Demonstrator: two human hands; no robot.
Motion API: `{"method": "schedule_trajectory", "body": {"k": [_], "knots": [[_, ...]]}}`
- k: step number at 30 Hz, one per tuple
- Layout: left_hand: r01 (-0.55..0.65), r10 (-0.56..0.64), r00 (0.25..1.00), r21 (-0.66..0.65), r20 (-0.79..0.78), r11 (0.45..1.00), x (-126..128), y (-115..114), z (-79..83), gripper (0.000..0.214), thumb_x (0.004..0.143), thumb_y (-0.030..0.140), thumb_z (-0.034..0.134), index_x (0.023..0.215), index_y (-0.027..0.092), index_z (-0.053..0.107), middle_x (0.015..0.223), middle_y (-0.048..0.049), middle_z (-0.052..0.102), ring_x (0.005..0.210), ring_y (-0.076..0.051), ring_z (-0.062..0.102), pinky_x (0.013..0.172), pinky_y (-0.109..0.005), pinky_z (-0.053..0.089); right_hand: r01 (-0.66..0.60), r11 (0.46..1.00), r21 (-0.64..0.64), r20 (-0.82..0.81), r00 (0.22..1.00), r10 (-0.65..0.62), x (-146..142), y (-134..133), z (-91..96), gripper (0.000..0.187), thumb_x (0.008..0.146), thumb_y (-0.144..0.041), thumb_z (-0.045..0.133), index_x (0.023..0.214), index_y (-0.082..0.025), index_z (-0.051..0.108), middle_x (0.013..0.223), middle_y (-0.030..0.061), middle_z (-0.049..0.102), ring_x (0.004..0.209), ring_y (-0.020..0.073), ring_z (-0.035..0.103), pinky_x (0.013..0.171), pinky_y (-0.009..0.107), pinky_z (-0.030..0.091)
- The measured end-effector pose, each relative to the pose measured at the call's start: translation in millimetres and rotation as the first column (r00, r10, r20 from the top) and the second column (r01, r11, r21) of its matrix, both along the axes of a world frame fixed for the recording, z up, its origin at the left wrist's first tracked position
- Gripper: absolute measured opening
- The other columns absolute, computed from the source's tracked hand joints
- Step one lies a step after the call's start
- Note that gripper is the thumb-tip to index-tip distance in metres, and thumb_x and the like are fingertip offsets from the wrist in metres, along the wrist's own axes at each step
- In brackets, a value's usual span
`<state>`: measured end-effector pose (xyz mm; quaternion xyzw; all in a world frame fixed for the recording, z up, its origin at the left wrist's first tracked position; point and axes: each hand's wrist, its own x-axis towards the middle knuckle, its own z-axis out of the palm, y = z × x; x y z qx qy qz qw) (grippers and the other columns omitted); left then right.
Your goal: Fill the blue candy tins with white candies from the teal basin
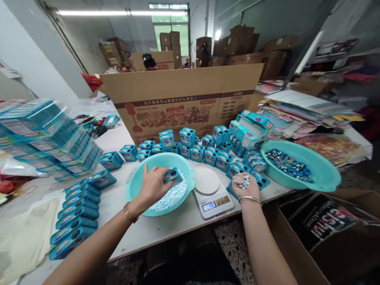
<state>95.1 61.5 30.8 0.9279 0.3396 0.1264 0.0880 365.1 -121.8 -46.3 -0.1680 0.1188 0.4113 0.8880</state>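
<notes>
My left hand [152, 186] is closed round a small blue box [173, 175] and holds it inside a teal basin [132, 182] of small white tablets [170, 198]. My right hand [245, 185] lies palm up and cupped beside a white digital scale [210, 194], with a little heap of white tablets [245, 181] in the palm. Many small blue boxes [196, 150] stand in rows behind the basin and scale.
A second teal basin [320, 174] with dark blue caps sits at the right. A big open cardboard carton [181, 99] stands behind the boxes. Wrapped blue packs [50, 138] pile at the left, flat blue boxes [77, 213] lie in a row. Paper stacks [297, 111] are at the right.
</notes>
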Motion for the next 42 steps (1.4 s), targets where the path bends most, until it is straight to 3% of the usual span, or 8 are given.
{"method": "schedule_trajectory", "body": {"k": [3, 5, 12, 15, 20, 25, 30, 42], "knots": [[0.099, -0.105, 0.982, 0.042, 0.155, 0.994, 39.6, -15.8, 27.1, 0.029, 0.083, 0.041, 0.067, 0.108, 0.027, 0.066, 0.109, -0.0044, 0.073, 0.111, -0.03, 0.061, 0.118, -0.064, 0.008, 0.009, 1.0, 0.021, 0.018, 1.0, -0.009, 8.5, -1.2, 3.0, 0.022, 0.079, -0.009, 0.045, 0.066, -0.022, 0.033, 0.049, -0.0087, 0.04, 0.034, 0.0055, 0.037, 0.033, 0.013, 0.033], [0.19, -0.192, 0.967, 0.026, 0.167, 0.981, 70.4, -27.4, 28.3, 0.028, 0.084, 0.041, 0.067, 0.108, 0.027, 0.066, 0.11, -0.0036, 0.073, 0.113, -0.028, 0.06, 0.119, -0.065, 0.006, 0.004, 0.999, 0.045, 0.053, 0.999, -0.007, 14.9, -0.3, 4.5, 0.021, 0.081, -0.01, 0.045, 0.067, -0.022, 0.035, 0.049, -0.0089, 0.04, 0.034, 0.0056, 0.037, 0.033, 0.013, 0.032], [0.321, -0.324, 0.944, -0.055, -0.065, 0.945, 140.7, -37.3, -35.0, 0.023, 0.085, 0.033, 0.065, 0.104, 0.021, 0.067, 0.107, -0.0089, 0.073, 0.115, -0.032, 0.059, 0.115, -0.071, 0.007, -0.02, 1.0, 0.022, 0.149, 0.989, 0.017, 29.9, 2.7, 2.4, 0.022, 0.088, -0.018, 0.048, 0.069, -0.022, 0.039, 0.05, -0.0091, 0.042, 0.032, 0.0054, 0.033, 0.031, 0.014, 0.028], [0.301, -0.309, 0.941, -0.071, -0.138, 0.951, 144.2, -35.1, -50.1, 0.032, 0.085, 0.031, 0.064, 0.114, 0.019, 0.063, 0.116, -0.0123, 0.07, 0.121, -0.033, 0.056, 0.116, -0.07, 0.006, -0.029, 0.998, -0.058, 0.114, 0.993, 0.035, 23.7, 16.0, 7.5, 0.024, 0.091, -0.022, 0.049, 0.069, -0.021, 0.039, 0.05, -0.0093, 0.042, 0.035, 0.0051, 0.036, 0.036, 0.014, 0.033], [0.201, -0.21, 0.973, -0.102, -0.091, 0.974, 136.9, -33.2, -48.4, 0.093, 0.074, 0.043, 0.077, 0.149, 0.016, 0.029, 0.151, -0.0203, 0.042, 0.145, -0.041, 0.029, 0.116, -0.069, 0.013, -0.039, 0.99, -0.139, 0.117, 0.992, 0.056, 6.9, 57.9, 24.2, 0.027, 0.095, -0.026, 0.045, 0.069, -0.021, 0.038, 0.048, -0.0092, 0.041, 0.038, 0.0057, 0.038, 0.041, 0.016, 0.04], [0.157, -0.158, 0.987, -0.173, 0.006, 0.972, 135.1, -29.3, -50.0, 0.077, 0.08, 0.047, 0.07, 0.144, 0.016, 0.039, 0.144, -0.0175, 0.052, 0.142, -0.036, 0.036, 0.118, -0.065, 0.012, -0.098, 0.973, -0.208, 0.183, 0.974, 0.137, -1.1, 87.8, 35.2, 0.03, 0.095, -0.034, 0.049, 0.069, -0.022, 0.038, 0.048, -0.0106, 0.038, 0.034, 0.0045, 0.03, 0.033, 0.014, 0.027], [0.191, -0.186, 0.982, -0.197, 0.039, 0.962, 136.9, -28.8, -53.2, 0.066, 0.081, 0.044, 0.07, 0.138, 0.021, 0.049, 0.14, -0.0129, 0.058, 0.142, -0.036, 0.036, 0.117, -0.069, 0.011, -0.112, 0.973, -0.204, 0.195, 0.969, 0.152, -1.5, 93.7, 40.2, 0.033, 0.096, -0.037, 0.049, 0.07, -0.021, 0.039, 0.048, -0.0109, 0.037, 0.032, 0.0031, 0.026, 0.03, 0.012, 0.018], [0.215, -0.207, 0.977, -0.221, 0.058, 0.951, 141.9, -31.1, -58.8, 0.061, 0.079, 0.044, 0.073, 0.133, 0.023, 0.053, 0.137, -0.0106, 0.06, 0.14, -0.037, 0.038, 0.117, -0.069, 0.009, -0.087, 0.964, -0.251, 0.263, 0.952, 0.155, 0.0, 97.5, 40.2, 0.031, 0.095, -0.033, 0.05, 0.069, -0.021, 0.039, 0.049, -0.0105, 0.038, 0.031, 0.0031, 0.026, 0.029, 0.011, 0.02]]}}
